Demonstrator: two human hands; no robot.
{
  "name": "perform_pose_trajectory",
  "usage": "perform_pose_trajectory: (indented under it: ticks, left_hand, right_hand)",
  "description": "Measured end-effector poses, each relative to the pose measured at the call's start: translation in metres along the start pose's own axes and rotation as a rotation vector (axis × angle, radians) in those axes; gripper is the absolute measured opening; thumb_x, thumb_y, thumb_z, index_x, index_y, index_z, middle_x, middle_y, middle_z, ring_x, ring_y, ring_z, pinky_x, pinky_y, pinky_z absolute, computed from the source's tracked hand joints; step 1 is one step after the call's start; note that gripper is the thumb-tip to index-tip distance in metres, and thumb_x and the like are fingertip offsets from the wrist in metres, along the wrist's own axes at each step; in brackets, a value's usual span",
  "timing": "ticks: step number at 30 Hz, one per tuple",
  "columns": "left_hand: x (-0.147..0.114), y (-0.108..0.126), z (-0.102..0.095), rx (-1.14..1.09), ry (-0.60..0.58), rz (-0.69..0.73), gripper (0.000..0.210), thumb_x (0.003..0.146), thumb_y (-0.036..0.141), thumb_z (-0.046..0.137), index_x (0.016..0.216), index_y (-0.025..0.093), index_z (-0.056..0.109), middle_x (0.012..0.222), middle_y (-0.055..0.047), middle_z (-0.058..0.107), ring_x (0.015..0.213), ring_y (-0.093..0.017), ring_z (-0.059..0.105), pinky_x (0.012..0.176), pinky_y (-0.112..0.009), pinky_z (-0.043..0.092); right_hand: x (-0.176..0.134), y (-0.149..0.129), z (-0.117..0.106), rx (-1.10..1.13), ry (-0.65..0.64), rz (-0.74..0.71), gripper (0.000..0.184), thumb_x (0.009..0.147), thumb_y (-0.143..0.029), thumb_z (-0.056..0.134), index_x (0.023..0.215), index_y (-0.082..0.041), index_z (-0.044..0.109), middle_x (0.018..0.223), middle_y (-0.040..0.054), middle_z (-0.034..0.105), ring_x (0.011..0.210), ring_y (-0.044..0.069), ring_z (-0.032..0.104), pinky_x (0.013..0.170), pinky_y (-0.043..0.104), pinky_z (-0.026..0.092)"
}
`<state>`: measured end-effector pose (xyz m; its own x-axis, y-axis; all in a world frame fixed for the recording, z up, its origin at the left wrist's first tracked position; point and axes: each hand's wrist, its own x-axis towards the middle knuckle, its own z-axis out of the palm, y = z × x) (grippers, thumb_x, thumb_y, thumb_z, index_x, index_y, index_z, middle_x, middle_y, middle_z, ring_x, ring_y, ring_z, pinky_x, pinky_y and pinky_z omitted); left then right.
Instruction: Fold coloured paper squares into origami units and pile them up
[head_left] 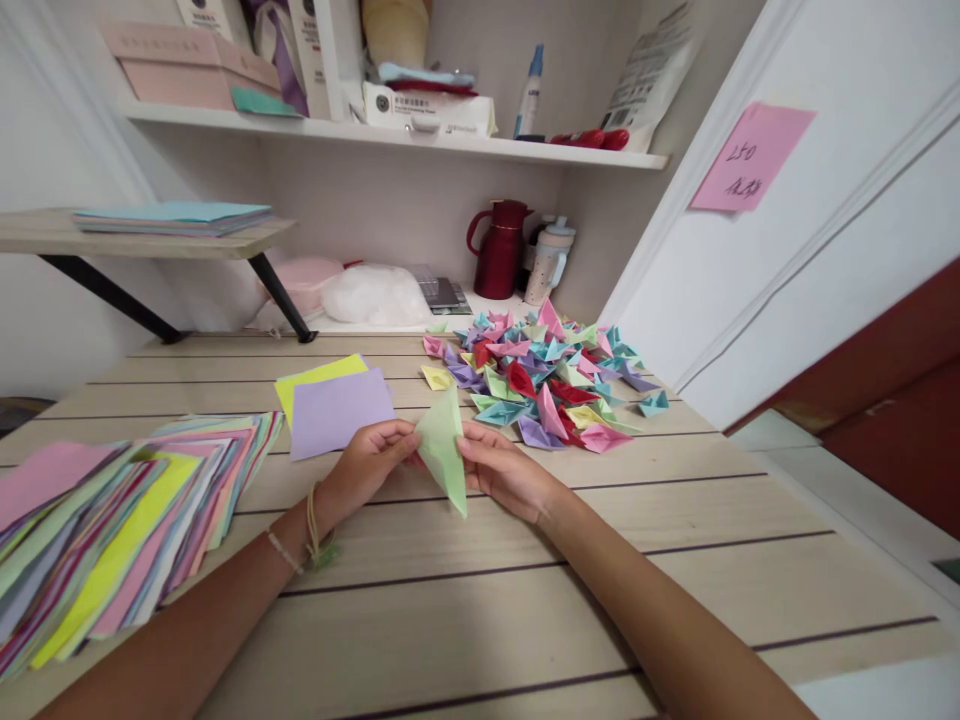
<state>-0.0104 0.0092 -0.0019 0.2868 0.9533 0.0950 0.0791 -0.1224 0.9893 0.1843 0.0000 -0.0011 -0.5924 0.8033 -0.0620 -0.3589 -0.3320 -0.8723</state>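
Observation:
A light green piece of folded paper [444, 450] is held up over the table between my two hands, one pointed corner hanging down. My left hand [379, 462] pinches its left edge between thumb and fingers. On the other edge, my right hand [504, 470] grips with the thumb in front and fingers behind. Just beyond my hands lies a heap of folded paper boats [536, 375] in pink, blue, green, red, yellow and purple. A purple sheet [337, 408] rests over a yellow sheet [319, 374], left of the green paper.
Fanned stacks of coloured paper [142, 530] cover the table's left side. A small raised shelf [217, 245] carries more paper. At the back stand a red jug [500, 250] and a pale tumbler [550, 262]. A pink note [752, 157] is stuck on the right wall.

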Motion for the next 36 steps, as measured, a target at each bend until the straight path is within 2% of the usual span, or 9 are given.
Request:
perform_pose_trajectory:
  ticks: [5,10,13,17,22,27,29,32,36]
  left_hand:
    - [-0.001,0.003,0.001,-0.017,0.002,0.010,0.019,0.075,0.034,0.062,0.071,0.015,0.065,0.064,0.001,0.066,0.060,-0.012,0.059,0.060,-0.021,0.046]
    - [-0.003,0.000,0.003,-0.033,0.002,-0.033,0.020,0.075,0.035,0.062,0.077,0.016,0.063,0.061,0.001,0.067,0.056,-0.013,0.062,0.057,-0.022,0.048]
    - [-0.004,-0.001,0.004,-0.072,0.027,-0.078,0.024,0.074,0.037,0.063,0.083,0.016,0.061,0.062,0.000,0.067,0.055,-0.014,0.062,0.053,-0.023,0.049]
    - [-0.004,0.001,0.004,-0.159,0.055,-0.127,0.030,0.073,0.042,0.062,0.088,0.015,0.062,0.067,-0.001,0.068,0.058,-0.014,0.063,0.053,-0.024,0.049]
    - [-0.004,0.004,0.004,-0.179,0.056,-0.129,0.038,0.069,0.033,0.068,0.101,0.015,0.058,0.066,0.000,0.067,0.057,-0.013,0.061,0.053,-0.022,0.047]
    - [-0.003,0.003,0.003,-0.184,0.146,-0.068,0.037,0.067,0.029,0.070,0.098,0.018,0.053,0.068,0.001,0.067,0.052,-0.011,0.058,0.049,-0.020,0.042]
    - [-0.003,0.003,0.003,-0.185,0.148,-0.045,0.030,0.069,0.031,0.068,0.093,0.019,0.054,0.068,0.001,0.067,0.051,-0.011,0.057,0.049,-0.020,0.042]
    - [-0.003,0.002,0.001,-0.133,0.144,0.000,0.023,0.071,0.035,0.066,0.082,0.016,0.061,0.071,-0.002,0.067,0.057,-0.012,0.058,0.052,-0.021,0.044]
    - [-0.003,0.000,0.000,-0.128,0.076,-0.003,0.026,0.064,0.033,0.072,0.081,0.014,0.066,0.080,-0.006,0.069,0.072,-0.016,0.062,0.063,-0.024,0.049]
  right_hand:
    - [0.002,0.001,0.000,-0.031,0.093,-0.032,0.023,0.074,-0.035,0.065,0.090,-0.019,0.063,0.075,0.0006,0.064,0.063,0.010,0.059,0.057,0.020,0.048]
    - [0.002,0.000,-0.001,-0.417,0.238,-0.158,0.027,0.070,-0.031,0.066,0.093,-0.018,0.064,0.060,-0.0030,0.060,0.049,0.009,0.053,0.047,0.019,0.044]
    - [0.000,-0.001,0.000,-0.753,0.361,-0.355,0.020,0.072,-0.026,0.061,0.089,-0.017,0.067,0.053,-0.0034,0.056,0.045,0.009,0.049,0.044,0.020,0.040]
    - [-0.004,-0.003,0.003,-1.022,0.422,-0.584,0.023,0.074,-0.015,0.053,0.088,-0.020,0.071,0.067,0.0009,0.066,0.054,0.012,0.055,0.053,0.022,0.042]
    - [-0.005,-0.006,0.001,-1.020,0.311,-0.649,0.033,0.072,-0.007,0.049,0.088,-0.022,0.073,0.082,0.0030,0.070,0.071,0.015,0.061,0.062,0.024,0.045]
    - [-0.004,-0.007,-0.001,-0.926,0.108,-0.391,0.020,0.071,-0.021,0.062,0.088,-0.019,0.072,0.081,0.0044,0.068,0.057,0.011,0.055,0.050,0.021,0.041]
    - [-0.003,-0.006,-0.002,-0.888,0.134,-0.363,0.021,0.069,-0.030,0.067,0.085,-0.017,0.073,0.078,0.0049,0.067,0.055,0.011,0.052,0.048,0.021,0.039]
    - [0.000,-0.003,-0.005,-0.822,0.279,-0.380,0.023,0.068,-0.038,0.068,0.074,-0.016,0.071,0.069,0.0040,0.065,0.054,0.011,0.050,0.046,0.022,0.036]
    - [0.003,-0.001,-0.010,-0.727,0.445,-0.393,0.025,0.069,-0.041,0.067,0.067,-0.015,0.065,0.060,0.0011,0.059,0.051,0.011,0.047,0.046,0.022,0.034]
